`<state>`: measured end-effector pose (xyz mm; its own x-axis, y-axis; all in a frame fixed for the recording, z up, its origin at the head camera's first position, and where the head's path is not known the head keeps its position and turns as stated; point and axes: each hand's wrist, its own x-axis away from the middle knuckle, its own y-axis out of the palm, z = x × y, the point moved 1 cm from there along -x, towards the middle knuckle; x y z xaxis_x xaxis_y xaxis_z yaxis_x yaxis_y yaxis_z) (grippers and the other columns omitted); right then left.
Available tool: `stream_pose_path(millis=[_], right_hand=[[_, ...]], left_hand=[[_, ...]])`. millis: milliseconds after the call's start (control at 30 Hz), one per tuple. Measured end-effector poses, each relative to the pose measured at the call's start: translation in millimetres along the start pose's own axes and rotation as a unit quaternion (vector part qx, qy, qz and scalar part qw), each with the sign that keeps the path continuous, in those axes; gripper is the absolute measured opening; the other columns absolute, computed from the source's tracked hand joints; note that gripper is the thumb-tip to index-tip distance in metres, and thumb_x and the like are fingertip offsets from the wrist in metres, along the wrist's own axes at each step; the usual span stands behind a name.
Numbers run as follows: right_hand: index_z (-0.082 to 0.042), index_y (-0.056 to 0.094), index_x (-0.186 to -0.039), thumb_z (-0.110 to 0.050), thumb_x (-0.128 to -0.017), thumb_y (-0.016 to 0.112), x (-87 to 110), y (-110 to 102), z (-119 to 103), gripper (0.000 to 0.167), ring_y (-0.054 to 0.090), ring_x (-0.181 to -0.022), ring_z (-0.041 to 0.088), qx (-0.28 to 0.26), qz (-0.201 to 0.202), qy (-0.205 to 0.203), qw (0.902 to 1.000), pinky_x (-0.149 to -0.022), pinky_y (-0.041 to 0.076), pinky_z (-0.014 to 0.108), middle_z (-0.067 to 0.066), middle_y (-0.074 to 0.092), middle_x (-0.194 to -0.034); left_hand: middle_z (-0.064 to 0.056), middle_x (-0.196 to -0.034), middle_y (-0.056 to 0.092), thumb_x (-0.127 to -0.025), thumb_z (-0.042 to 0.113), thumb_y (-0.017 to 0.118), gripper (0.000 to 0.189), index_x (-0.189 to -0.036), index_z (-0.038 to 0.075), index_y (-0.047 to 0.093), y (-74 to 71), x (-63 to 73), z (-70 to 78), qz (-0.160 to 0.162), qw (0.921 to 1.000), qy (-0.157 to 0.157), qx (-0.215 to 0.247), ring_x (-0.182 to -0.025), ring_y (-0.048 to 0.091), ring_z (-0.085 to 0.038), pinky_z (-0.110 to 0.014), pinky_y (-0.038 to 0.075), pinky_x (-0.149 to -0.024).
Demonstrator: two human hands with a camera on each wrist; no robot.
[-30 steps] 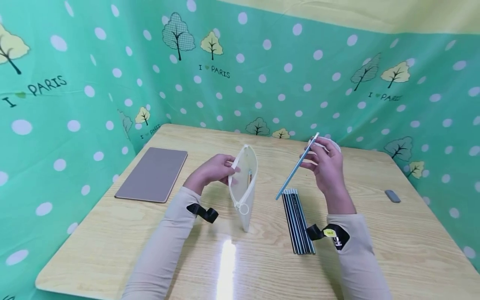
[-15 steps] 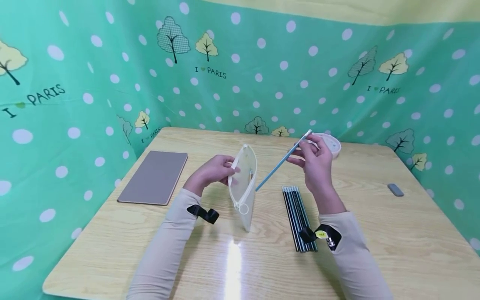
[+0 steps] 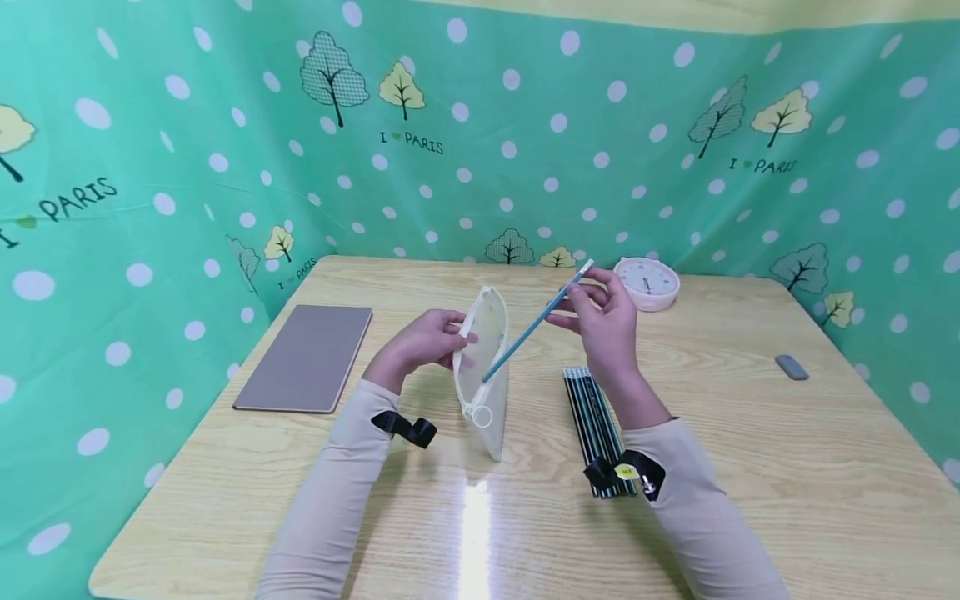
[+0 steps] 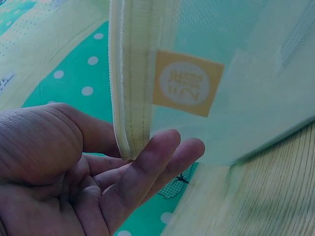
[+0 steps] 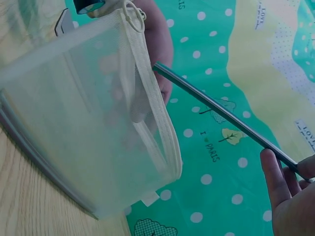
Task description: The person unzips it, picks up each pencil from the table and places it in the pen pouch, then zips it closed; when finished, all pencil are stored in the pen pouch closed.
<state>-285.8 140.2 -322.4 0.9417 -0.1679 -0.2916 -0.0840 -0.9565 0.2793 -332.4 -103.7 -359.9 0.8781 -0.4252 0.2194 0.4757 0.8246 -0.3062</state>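
Blue pencil [image 3: 536, 323], pinched near its upper end by the right hand [image 3: 607, 321], slants down leftward, its lower end at the open mouth of a mesh pouch [image 3: 491, 325] (whether inside is unclear), whose zippered edge the left hand [image 3: 426, 342] grips.

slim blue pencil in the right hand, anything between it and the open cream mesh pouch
Nothing visible: the slim blue pencil has its lower end at the mouth of the cream mesh pouch. The round white zipper pull hangs at the near corner, off that line, and the left hand holds the left rim.
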Motion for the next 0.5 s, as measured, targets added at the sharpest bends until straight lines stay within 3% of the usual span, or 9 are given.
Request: stream_pose_path(millis=[300, 500], right_hand=[[-0.008, 0.057, -0.115, 0.006, -0.103, 0.053, 9.2, 11, 3, 0.019, 0.071, -0.077, 0.014, -0.007, -0.013, -0.043, 0.9990, -0.072, 0.066, 0.034, 0.006, 0.064, -0.093], [-0.002, 0.055, -0.121, 0.008, -0.103, 0.053, 15.2, 18, 6, 0.021, 0.072, -0.077, 0.013, 0.027, -0.042, -0.050, 0.9975, -0.071, 0.066, 0.033, 0.005, 0.063, -0.093]], left_hand=[[-0.030, -0.135, 0.063, -0.103, -0.001, 0.050, 0.049, -0.150, -0.011, 0.040, 1.0, -1.6, -0.6, 0.000, 1.0000, -0.002, -0.004, -0.075, 0.072, -0.014, -0.032, 0.065, -0.074], [-0.029, -0.133, 0.064, -0.103, -0.001, 0.049, 0.048, -0.150, -0.010, 0.041, 0.2, -2.3, -0.1, 0.001, 1.0000, -0.001, -0.008, -0.076, 0.073, -0.015, -0.033, 0.065, -0.075]])
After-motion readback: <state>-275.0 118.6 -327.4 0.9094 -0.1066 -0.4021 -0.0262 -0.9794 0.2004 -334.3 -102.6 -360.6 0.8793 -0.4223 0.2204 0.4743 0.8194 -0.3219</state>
